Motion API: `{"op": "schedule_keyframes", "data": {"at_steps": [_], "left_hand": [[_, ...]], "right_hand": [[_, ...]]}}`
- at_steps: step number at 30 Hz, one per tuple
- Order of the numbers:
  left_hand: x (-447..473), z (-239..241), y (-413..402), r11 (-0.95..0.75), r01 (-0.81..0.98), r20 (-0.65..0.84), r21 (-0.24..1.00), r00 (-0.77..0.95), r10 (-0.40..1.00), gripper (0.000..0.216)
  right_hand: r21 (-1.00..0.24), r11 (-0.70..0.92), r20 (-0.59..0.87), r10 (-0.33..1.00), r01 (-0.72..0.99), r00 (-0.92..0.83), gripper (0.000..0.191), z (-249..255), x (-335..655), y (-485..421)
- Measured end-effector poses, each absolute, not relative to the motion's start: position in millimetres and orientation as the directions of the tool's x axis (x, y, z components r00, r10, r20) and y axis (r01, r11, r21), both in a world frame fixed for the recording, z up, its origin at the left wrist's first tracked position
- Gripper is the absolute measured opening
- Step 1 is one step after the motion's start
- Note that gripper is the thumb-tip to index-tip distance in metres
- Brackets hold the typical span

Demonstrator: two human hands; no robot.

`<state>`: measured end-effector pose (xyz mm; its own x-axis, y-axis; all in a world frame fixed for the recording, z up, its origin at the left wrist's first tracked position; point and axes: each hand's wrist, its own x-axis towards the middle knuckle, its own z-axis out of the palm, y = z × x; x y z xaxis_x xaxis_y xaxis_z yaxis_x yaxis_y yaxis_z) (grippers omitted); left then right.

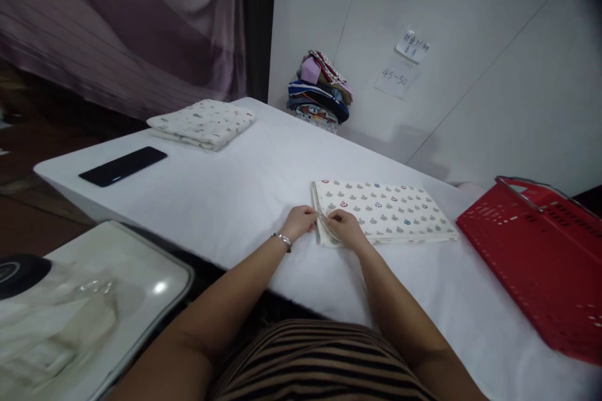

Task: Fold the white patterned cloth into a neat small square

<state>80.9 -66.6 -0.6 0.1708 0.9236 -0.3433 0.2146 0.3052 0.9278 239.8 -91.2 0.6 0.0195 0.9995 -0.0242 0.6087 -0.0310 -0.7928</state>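
A folded white cloth (pixel 388 210) printed with grey, red and blue motifs lies on the white-covered table (pixel 263 175) in front of me. My left hand (pixel 300 222) pinches the cloth's left edge near the front corner; a bracelet circles that wrist. Beside it, my right hand (pixel 345 229) grips the same edge from above, thumb and fingers closed on the layers. The edge is slightly lifted and opened where the fingers hold it. Farther left, a second folded cloth (pixel 202 122) with small dark prints rests near the table's back edge.
A black phone (pixel 123 166) lies at the table's left end. On the right stands a red plastic basket (pixel 540 257) with a metal handle. Stacked folded clothes (pixel 320 91) sit behind the table by the wall. A white surface (pixel 141 257) holding clear plastic is at lower left.
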Motion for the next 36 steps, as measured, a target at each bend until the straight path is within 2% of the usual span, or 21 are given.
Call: {"op": "schedule_keyframes", "data": {"at_steps": [4, 8, 12, 17, 23, 31, 36], "left_hand": [[81, -1, -58, 0.275, 0.326, -0.351, 0.904, 0.2, 0.915, 0.017], [83, -6, -49, 0.21, 0.413, -0.294, 0.886, 0.15, 0.944, 0.02], [86, -6, -46, 0.115, 0.486, -0.173, 0.866, 0.076, 0.982, 0.016], [91, 1, -44, 0.123, 0.568, -0.196, 0.814, 0.07, 0.978, 0.022], [99, 1, -35, 0.12, 0.588, -0.137, 0.8, -0.015, 0.99, 0.019], [101, 5, -15, 0.158, 0.651, -0.193, 0.742, -0.018, 0.981, 0.022], [106, 2, -10, 0.138, 0.652, -0.132, 0.745, -0.058, 0.989, 0.021]], "right_hand": [[-0.858, -0.047, -0.019, 0.998, 0.512, 0.061, 0.017, -1, 242, -87], [-0.887, -0.03, 0.027, 0.993, 0.46, 0.117, 0.018, -2, 241, -88], [-0.889, 0.002, 0.091, 0.981, 0.459, 0.172, 0.017, -4, 239, -90], [-0.885, 0.037, 0.132, 0.976, 0.464, 0.174, 0.017, -5, 237, -93], [-0.916, 0.033, 0.135, 0.964, 0.4, 0.228, 0.017, -5, 236, -96], [-0.932, -0.007, 0.084, 0.969, 0.363, 0.234, 0.019, -8, 238, -95], [-0.937, -0.025, 0.071, 0.963, 0.349, 0.258, 0.017, -6, 239, -96]]}}
